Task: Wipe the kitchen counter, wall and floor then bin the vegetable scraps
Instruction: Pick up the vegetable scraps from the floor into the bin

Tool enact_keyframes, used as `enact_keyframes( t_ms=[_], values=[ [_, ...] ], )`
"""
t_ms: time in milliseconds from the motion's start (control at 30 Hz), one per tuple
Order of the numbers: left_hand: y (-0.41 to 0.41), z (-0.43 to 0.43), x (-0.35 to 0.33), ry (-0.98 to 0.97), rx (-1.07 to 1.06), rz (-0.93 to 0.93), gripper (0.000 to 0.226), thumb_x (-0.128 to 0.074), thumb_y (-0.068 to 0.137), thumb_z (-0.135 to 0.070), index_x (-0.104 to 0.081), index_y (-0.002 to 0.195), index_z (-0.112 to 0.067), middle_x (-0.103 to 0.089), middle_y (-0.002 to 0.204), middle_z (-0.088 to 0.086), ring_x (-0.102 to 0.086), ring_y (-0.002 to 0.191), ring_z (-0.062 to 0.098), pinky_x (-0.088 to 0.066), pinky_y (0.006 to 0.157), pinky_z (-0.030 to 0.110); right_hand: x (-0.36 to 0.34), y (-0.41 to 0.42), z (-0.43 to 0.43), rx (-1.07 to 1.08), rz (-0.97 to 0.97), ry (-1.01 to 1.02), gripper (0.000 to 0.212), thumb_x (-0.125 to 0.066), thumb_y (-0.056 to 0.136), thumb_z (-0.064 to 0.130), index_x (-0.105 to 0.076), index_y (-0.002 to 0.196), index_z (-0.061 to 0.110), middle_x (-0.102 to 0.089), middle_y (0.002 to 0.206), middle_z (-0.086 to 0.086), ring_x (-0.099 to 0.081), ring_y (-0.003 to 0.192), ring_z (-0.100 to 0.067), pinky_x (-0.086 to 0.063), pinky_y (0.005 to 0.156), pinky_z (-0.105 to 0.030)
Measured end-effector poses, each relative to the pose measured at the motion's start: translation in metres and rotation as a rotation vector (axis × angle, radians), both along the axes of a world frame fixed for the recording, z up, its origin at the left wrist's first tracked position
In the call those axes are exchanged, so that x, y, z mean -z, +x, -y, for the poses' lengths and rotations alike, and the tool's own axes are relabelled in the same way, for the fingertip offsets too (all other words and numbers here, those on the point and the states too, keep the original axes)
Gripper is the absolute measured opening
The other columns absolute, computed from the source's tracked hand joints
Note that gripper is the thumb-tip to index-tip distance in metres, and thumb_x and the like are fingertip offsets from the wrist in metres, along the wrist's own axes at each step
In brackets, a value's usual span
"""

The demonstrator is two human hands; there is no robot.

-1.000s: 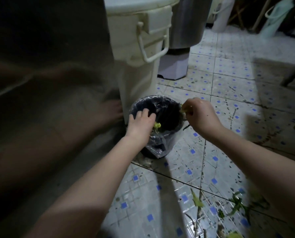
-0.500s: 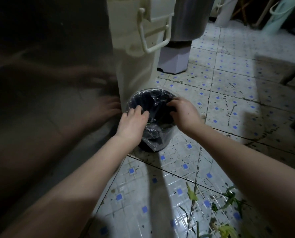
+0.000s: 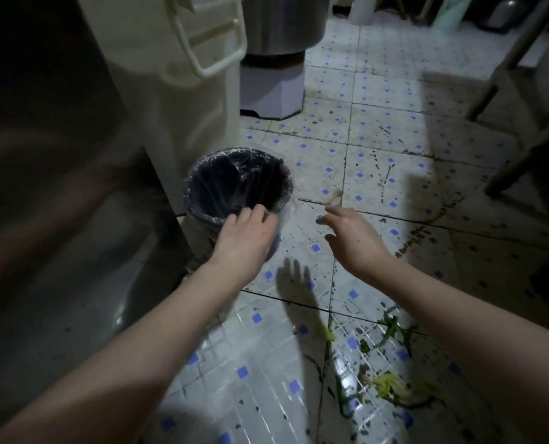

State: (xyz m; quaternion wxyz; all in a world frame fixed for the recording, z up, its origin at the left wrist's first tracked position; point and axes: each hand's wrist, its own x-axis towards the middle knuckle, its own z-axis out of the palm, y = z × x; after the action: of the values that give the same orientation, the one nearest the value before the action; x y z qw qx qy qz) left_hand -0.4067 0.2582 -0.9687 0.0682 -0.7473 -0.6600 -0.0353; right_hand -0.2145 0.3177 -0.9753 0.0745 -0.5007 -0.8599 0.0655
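Gripping the near rim of the small lined bin [image 3: 209, 187], the left hand [image 3: 244, 241] curls its fingers over the edge. Right hand [image 3: 353, 241] hovers just beside the bin, fingers spread, holding nothing. Vegetable scraps [image 3: 388, 386] lie on the tiled floor [image 3: 379, 139] below the right forearm.

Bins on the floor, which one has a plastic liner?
The small dark bin, whose near rim the left hand holds. The tall cream bin beside it and the steel drum behind show no liner.

A tall cream container [image 3: 177, 100] stands beside what looks like a steel drum [image 3: 282, 24].
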Motion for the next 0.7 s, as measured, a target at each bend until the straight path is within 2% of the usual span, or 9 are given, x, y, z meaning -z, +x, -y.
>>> enact_keyframes(
  t_ms=[233, 433, 700],
  values=[
    [0.032, 0.019, 0.035, -0.088, 0.141, -0.05, 0.036, -0.057, 0.088, -0.013, -0.046, 0.121, -0.018, -0.047, 0.121, 0.004, -0.049, 0.104, 0.024, -0.037, 0.081, 0.034, 0.038, 0.05, 0.039, 0.117, 0.023, -0.094, 0.043, -0.058, 0.09, 0.014, -0.05, 0.132, 0.018, -0.039, 0.148, -0.008, -0.035, 0.136, -0.025, -0.027, 0.112, -0.037],
    [0.052, 0.033, 0.068, -0.222, 0.194, -0.036, 0.039, -0.053, 0.089, -0.01, -0.042, 0.126, -0.018, -0.045, 0.126, 0.005, -0.047, 0.11, 0.027, -0.038, 0.086, 0.036, 0.062, 0.082, 0.072, 0.211, -0.018, -0.226, 0.045, -0.056, 0.091, 0.014, -0.047, 0.134, 0.019, -0.038, 0.148, -0.007, -0.034, 0.136, -0.024, -0.026, 0.112, -0.037],
    [0.084, 0.046, 0.114, -0.381, 0.301, -0.049, 0.04, -0.052, 0.092, -0.008, -0.039, 0.129, -0.016, -0.045, 0.129, 0.006, -0.049, 0.114, 0.025, -0.039, 0.089, 0.035, 0.086, 0.128, 0.103, 0.186, 0.082, -0.329, 0.048, -0.052, 0.089, 0.008, -0.046, 0.135, 0.017, -0.039, 0.147, -0.009, -0.036, 0.134, -0.027, -0.03, 0.109, -0.04]
  ],
)
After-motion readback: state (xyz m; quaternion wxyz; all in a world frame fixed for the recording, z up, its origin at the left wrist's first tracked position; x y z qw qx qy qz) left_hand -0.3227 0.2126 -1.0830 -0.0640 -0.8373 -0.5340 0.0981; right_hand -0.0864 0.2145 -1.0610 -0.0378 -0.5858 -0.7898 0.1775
